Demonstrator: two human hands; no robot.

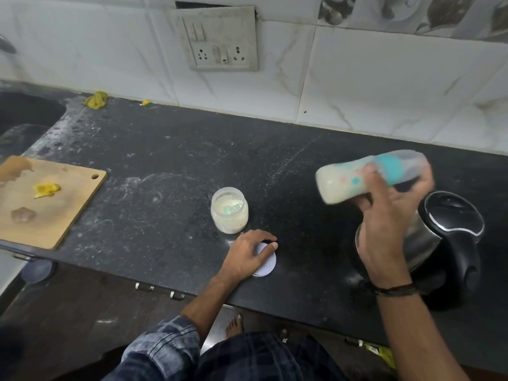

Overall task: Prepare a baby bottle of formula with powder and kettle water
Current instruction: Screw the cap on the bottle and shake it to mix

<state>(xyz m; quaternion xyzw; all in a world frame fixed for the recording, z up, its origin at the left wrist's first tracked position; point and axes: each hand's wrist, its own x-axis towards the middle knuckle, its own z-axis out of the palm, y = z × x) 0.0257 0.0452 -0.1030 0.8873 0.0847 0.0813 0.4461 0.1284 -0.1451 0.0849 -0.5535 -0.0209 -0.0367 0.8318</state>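
— Where is the baby bottle, and how is it held?

— The baby bottle (365, 176) is held in the air above the electric kettle (450, 243), tipped on its side. The fingers of the right hand (390, 215) are wrapped round its middle. It is filled with milky liquid and is seen blurred, so shaking to mix powder and water is judged to be the step in hand.

— And the other hand?

— The left hand (247, 254) is laid on the white lid (265, 264) on the black countertop (165, 160), just beside the open powder jar (229, 210). Its fingers are bent over the lid's far edge; whether the lid is pinched or only covered cannot be told. The lid is probably wanted for closing the jar.

— Can anything be read?

— No. Teal and pink prints are seen on the bottle, but they are smeared. No brand is made out on jar or kettle.
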